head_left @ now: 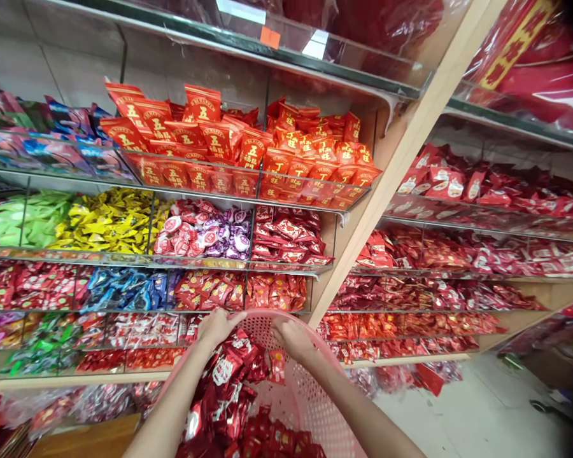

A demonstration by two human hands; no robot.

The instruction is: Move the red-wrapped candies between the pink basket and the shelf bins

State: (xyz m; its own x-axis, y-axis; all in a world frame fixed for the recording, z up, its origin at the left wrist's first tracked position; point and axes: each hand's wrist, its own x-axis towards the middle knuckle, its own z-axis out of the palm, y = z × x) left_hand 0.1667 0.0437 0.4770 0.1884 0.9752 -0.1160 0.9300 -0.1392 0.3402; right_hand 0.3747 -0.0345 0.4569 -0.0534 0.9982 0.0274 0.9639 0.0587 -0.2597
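Note:
A pink perforated plastic basket is in front of me, low in the view. Inside it lie dark red candy packets, heaped toward the left and bottom. My left hand is closed on the basket's far left rim, with the thumb along the edge. My right hand is over the inside of the basket, near the far wall, with its fingers curled. A small red packet is just below those fingers. Whether the right fingers hold anything is hidden.
Glass-fronted shelves of wrapped sweets rise ahead, with red packets, yellow packets and blue packets. A slanting wooden upright divides them from more shelves at right. Plastic bags lie below the left shelves; tiled floor shows at right.

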